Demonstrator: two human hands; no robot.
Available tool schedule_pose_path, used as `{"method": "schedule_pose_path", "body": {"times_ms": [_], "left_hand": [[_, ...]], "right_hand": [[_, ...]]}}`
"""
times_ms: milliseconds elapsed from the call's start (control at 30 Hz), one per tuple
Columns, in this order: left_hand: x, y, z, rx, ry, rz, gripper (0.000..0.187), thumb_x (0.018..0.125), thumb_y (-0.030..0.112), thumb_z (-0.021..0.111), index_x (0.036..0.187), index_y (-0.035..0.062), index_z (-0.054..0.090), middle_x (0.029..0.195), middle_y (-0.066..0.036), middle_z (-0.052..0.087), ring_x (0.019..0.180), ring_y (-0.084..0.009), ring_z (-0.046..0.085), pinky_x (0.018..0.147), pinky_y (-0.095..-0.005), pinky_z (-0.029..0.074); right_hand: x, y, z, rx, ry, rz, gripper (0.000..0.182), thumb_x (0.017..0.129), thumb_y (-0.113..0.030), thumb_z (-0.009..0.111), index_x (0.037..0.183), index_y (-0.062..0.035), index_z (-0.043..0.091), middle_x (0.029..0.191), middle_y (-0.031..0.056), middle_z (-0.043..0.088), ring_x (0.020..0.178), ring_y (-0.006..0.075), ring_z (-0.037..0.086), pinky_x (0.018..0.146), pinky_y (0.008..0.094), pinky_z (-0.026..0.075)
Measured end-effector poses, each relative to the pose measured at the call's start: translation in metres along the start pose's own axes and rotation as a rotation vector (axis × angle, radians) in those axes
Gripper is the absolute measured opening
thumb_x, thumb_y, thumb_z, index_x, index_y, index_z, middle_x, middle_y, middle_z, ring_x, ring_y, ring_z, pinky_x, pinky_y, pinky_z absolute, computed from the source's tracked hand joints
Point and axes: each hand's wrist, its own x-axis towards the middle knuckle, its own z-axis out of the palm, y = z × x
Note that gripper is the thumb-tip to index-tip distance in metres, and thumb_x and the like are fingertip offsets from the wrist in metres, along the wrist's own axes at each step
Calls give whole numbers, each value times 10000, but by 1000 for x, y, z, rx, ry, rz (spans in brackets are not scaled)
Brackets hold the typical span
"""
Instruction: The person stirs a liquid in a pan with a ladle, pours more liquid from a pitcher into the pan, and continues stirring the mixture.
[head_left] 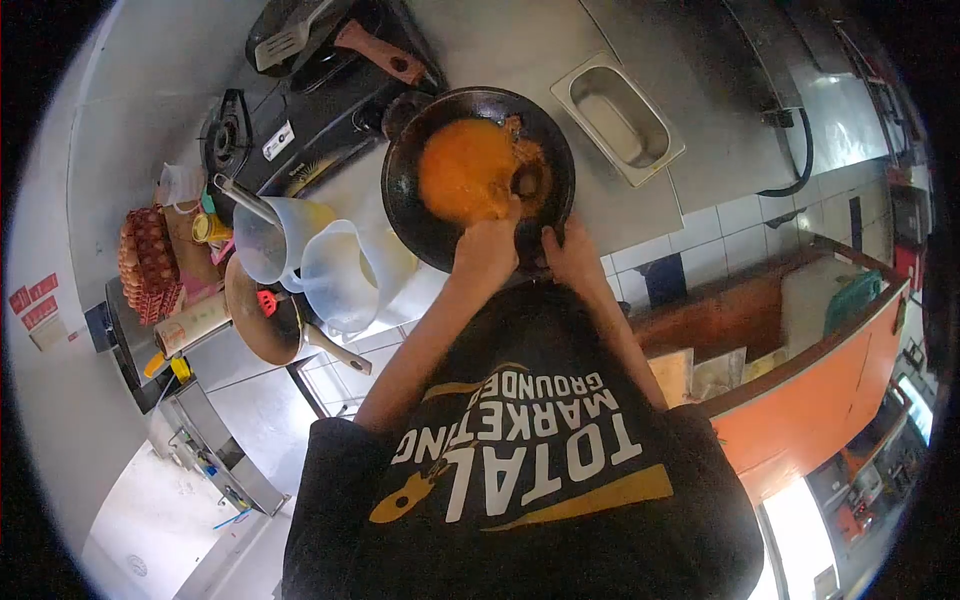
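Observation:
A dark round pan stands on the steel counter in front of the body, with an orange, sauce-like mixture inside. My left hand is closed at the pan's near side, over the mixture, around what looks like the handle of a dark round-headed utensil; the grip is partly hidden. At the near right rim, my right hand holds the pan's edge, its fingers partly out of sight behind the rim.
A steel tray lies right of the pan. Two translucent pitchers stand left, beside another pan with a red utensil. A gas stove holds a pan and spatula at the upper left. Egg trays sit far left.

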Motion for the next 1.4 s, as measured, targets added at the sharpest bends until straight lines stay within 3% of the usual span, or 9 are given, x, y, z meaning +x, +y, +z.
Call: {"method": "schedule_pose_path", "body": {"times_ms": [67,167,367,533,633,867,967,1233,1400], "left_hand": [[-1,7,-13,1,-3,-13,424,798,39,541,1221,39,566,861,-262,644,782,-433,655,695,-506,542],[7,18,-31,36,4,-57,486,828,39,517,1314,47,505,929,-271,630,808,-451,651,704,-511,541],[37,-12,-6,34,52,-39,489,773,34,558,1263,44,563,869,-257,649,787,-446,645,707,-519,535],[12,-8,-7,-108,-141,9,501,797,48,543,1297,61,531,880,-257,629,823,-462,642,742,-514,531],[-5,0,-5,-102,55,48,530,793,45,547,1321,73,512,909,-267,622,836,-462,641,749,-517,529],[34,-2,-2,53,71,-118,446,783,58,556,1228,62,588,894,-274,639,793,-438,647,705,-521,536],[33,-15,7,46,36,-107,392,789,74,566,1177,40,605,853,-269,641,811,-448,640,747,-521,525],[-4,-7,-8,-361,69,-99,298,884,107,493,1121,28,655,912,-300,630,909,-474,606,846,-533,467],[29,-7,-34,-233,169,-81,363,849,81,524,1194,35,629,905,-284,639,835,-454,628,769,-527,493]], "right_hand": [[-1,-18,-6,179,-48,154,278,898,-170,553,991,89,508,742,299,627,720,454,647,696,508,519],[3,2,2,-108,47,-148,291,902,-171,546,982,105,501,769,314,628,717,449,649,707,514,517],[3,-25,-12,133,-159,277,324,880,-200,563,987,102,513,847,361,610,853,528,594,777,559,479],[6,9,4,-66,17,-27,308,870,-184,574,986,98,527,869,350,615,870,531,592,767,559,484],[7,9,5,-84,46,-85,281,867,-164,574,989,86,535,879,341,619,870,526,595,763,559,486],[6,-10,-5,210,-95,242,269,870,-159,573,1003,73,543,903,339,620,890,509,602,779,551,491],[13,22,10,-139,-42,21,288,873,-176,572,1004,78,543,902,346,618,911,507,601,803,546,487],[11,15,6,-26,-59,78,324,862,-194,580,978,106,542,901,348,617,917,533,587,809,542,481],[6,4,-1,-85,1,-40,341,875,-218,587,1006,94,544,904,342,616,871,503,609,779,531,491]]}}
